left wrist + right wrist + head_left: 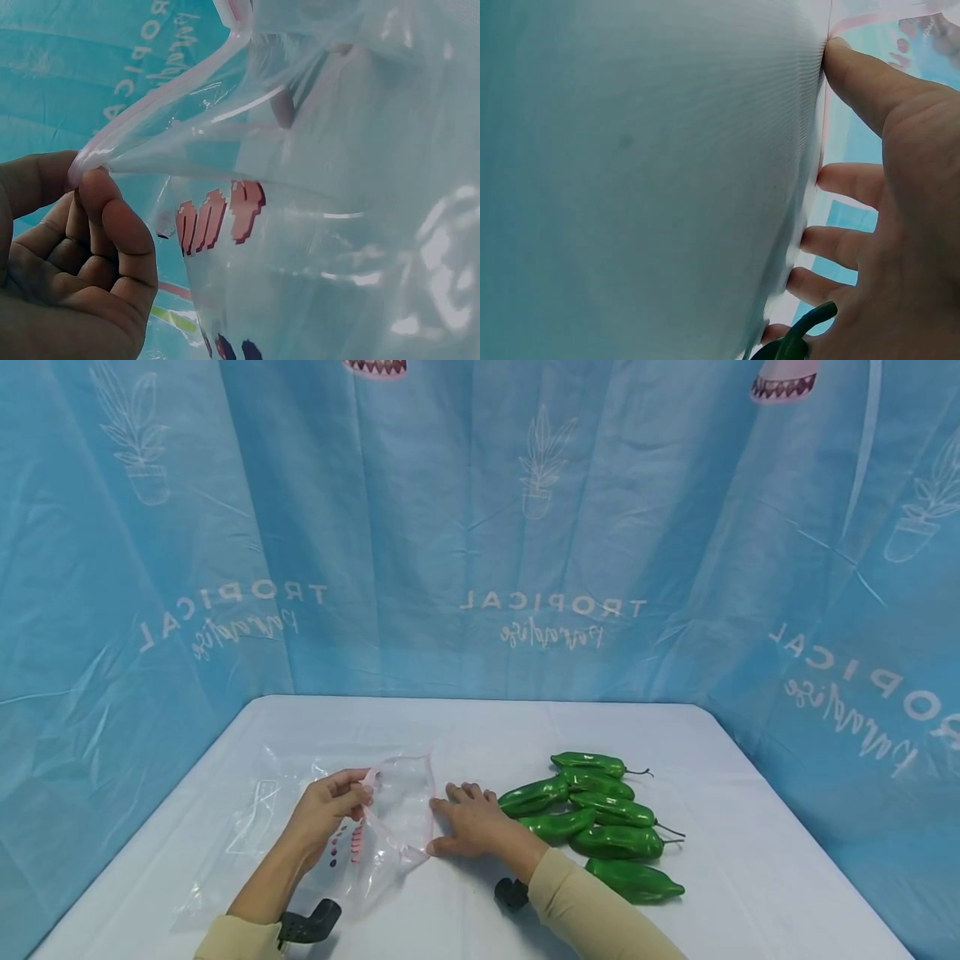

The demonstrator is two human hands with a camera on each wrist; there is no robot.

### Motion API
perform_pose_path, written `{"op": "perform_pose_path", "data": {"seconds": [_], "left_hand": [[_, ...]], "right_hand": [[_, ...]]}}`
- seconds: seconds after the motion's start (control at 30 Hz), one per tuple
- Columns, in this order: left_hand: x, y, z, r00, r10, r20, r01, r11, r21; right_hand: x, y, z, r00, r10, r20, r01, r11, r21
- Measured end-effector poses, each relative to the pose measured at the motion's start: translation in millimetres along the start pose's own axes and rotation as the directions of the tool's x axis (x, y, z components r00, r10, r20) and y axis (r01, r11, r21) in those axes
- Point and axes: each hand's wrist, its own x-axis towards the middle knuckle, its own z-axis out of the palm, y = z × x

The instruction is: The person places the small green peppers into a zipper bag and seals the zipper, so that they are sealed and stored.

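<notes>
A clear plastic zip bag with a pink-edged mouth and red and purple printed marks lies on the white table, its mouth end lifted and gaping. My left hand pinches the upper lip of that mouth between thumb and index finger; in the left wrist view, the pinched pink edge is close up. With fingers spread, my right hand rests its fingertips on the table along the lower lip, the thumb at the pink edge. Just right of it lie several green peppers, some with stems.
The white-covered table has rounded far corners. Blue printed curtains hang behind it and along both sides. In the right wrist view, a green pepper stem shows close to the little finger.
</notes>
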Motion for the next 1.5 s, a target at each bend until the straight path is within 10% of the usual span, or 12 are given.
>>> {"op": "perform_pose_path", "data": {"seconds": [1.5], "left_hand": [[-24.2, 8.4, 2.1, 0.992, -0.049, -0.113, 0.042, 0.997, -0.062]], "right_hand": [[-2.8, -2, -2, 1.0, 0.011, 0.001, -0.011, 1.0, -0.012]]}}
